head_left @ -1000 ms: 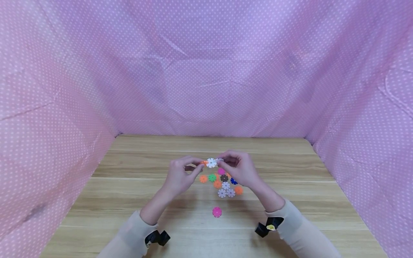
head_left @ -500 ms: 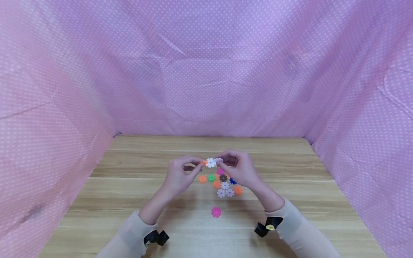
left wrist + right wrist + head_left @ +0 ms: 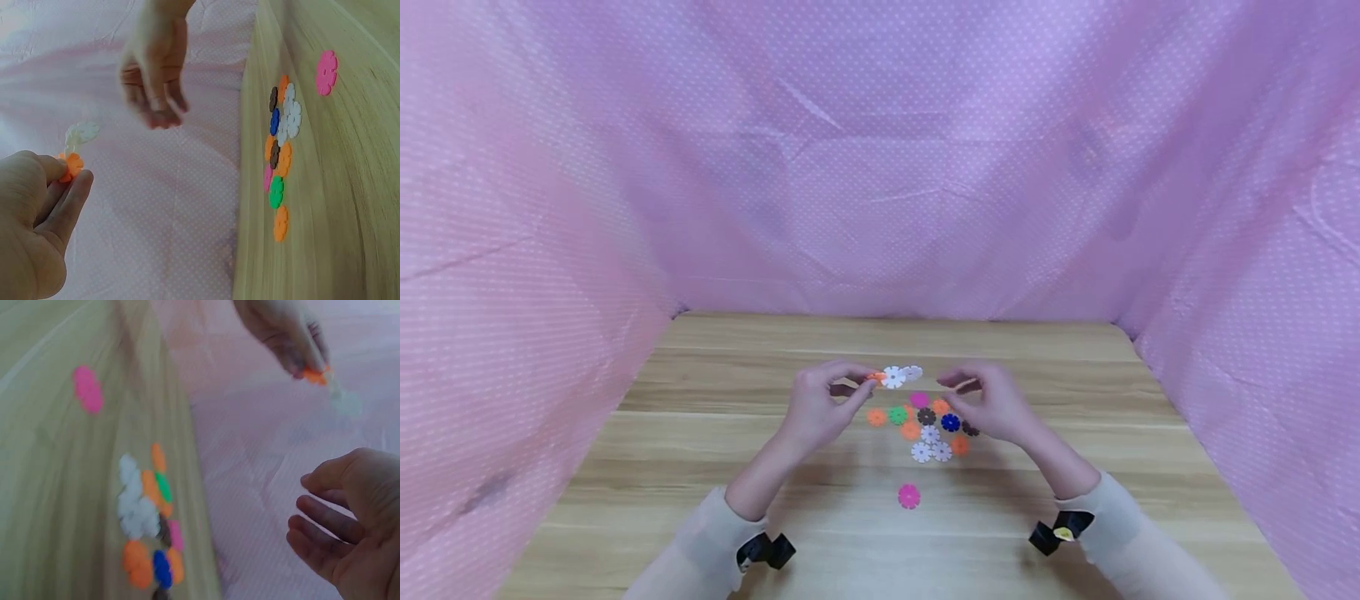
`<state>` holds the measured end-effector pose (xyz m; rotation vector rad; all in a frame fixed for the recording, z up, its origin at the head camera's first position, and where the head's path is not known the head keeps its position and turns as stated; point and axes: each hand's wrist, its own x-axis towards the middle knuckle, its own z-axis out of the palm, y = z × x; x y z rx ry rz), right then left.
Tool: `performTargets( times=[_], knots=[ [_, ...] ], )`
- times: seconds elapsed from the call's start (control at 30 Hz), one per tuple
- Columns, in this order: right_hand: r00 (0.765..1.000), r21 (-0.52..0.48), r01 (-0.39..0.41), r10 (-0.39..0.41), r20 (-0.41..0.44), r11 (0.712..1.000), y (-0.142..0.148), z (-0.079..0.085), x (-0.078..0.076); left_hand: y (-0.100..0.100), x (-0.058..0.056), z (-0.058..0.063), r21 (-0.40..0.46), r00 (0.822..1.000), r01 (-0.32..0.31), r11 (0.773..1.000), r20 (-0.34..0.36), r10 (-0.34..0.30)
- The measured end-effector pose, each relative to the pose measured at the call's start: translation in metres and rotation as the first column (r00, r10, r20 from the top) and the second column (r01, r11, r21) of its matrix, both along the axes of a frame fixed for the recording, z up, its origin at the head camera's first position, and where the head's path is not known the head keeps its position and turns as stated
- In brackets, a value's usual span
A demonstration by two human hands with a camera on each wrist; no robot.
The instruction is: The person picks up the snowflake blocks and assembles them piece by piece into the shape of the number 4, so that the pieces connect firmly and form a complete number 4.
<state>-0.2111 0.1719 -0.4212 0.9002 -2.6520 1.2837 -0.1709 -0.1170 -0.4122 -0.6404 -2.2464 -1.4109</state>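
Observation:
My left hand [image 3: 822, 408] pinches an orange notched snowflake disc [image 3: 74, 165] between thumb and fingers, raised above the table. Joined to that disc is a white snowflake disc [image 3: 892, 377], with another white disc [image 3: 913, 373] at its right end, so the three form a short chain. My right hand [image 3: 996, 406] is apart from the chain, off to its right, its fingers loosely bent and nothing between them. Below the hands lies a loose cluster of discs, among them a green one [image 3: 897, 415], a blue one [image 3: 951, 422] and a brown one [image 3: 927, 417].
Several white discs [image 3: 921, 452] and orange discs [image 3: 877, 417] belong to the cluster on the wooden table [image 3: 715, 467]. Nearer the front lies a single pink disc [image 3: 909, 497]. Pink dotted cloth [image 3: 880, 208] hangs behind the table and along both sides.
My right hand has let go of the white end of the chain and moved right, uncovering another brown disc. The left hand keeps its pinch on the orange disc, nearly still.

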Motion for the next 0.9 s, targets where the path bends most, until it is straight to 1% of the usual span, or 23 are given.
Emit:
performTargets(
  times=[0.07,0.13,0.23,0.3,0.4,0.53,0.63,0.73,0.9],
  knots=[
    [1.000,0.090,0.022,-0.020,-0.021,0.996,0.011,-0.009,0.000,0.000,0.001,0.000,-0.008,1.000,0.000,1.000,0.005,0.000],
    [0.999,0.179,0.053,-0.050,-0.020,0.982,0.021,-0.017,0.001,-0.001,0.002,0.000,-0.013,1.000,-0.002,1.000,0.015,0.002],
    [0.996,0.284,0.081,-0.085,0.003,0.955,0.034,-0.029,0.002,-0.003,0.003,0.000,-0.018,1.000,-0.005,1.000,0.022,0.006],
    [0.995,0.327,0.088,-0.097,0.011,0.941,0.039,-0.035,0.001,-0.006,0.002,0.000,-0.017,1.000,-0.006,1.000,0.019,0.006],
    [0.995,0.360,0.088,-0.096,0.003,0.929,0.043,-0.044,-0.003,-0.010,0.001,0.000,-0.025,1.000,-0.013,1.000,0.002,0.013],
    [0.994,0.375,0.093,-0.109,0.021,0.922,0.041,-0.049,-0.005,-0.011,-0.001,0.001,-0.039,1.000,-0.025,0.999,-0.015,0.025],
    [0.992,0.389,0.089,-0.116,0.047,0.917,0.038,-0.054,-0.007,-0.010,0.000,0.001,-0.044,1.000,-0.020,0.999,-0.017,0.019],
    [0.991,0.407,0.090,-0.122,0.053,0.909,0.037,-0.059,-0.008,-0.009,0.001,0.000,-0.047,1.000,-0.017,0.999,-0.007,0.016],
    [0.991,0.428,0.112,-0.132,0.017,0.897,0.037,-0.063,-0.011,-0.008,0.002,0.000,-0.050,1.000,-0.025,0.998,0.001,0.025]
  ],
)
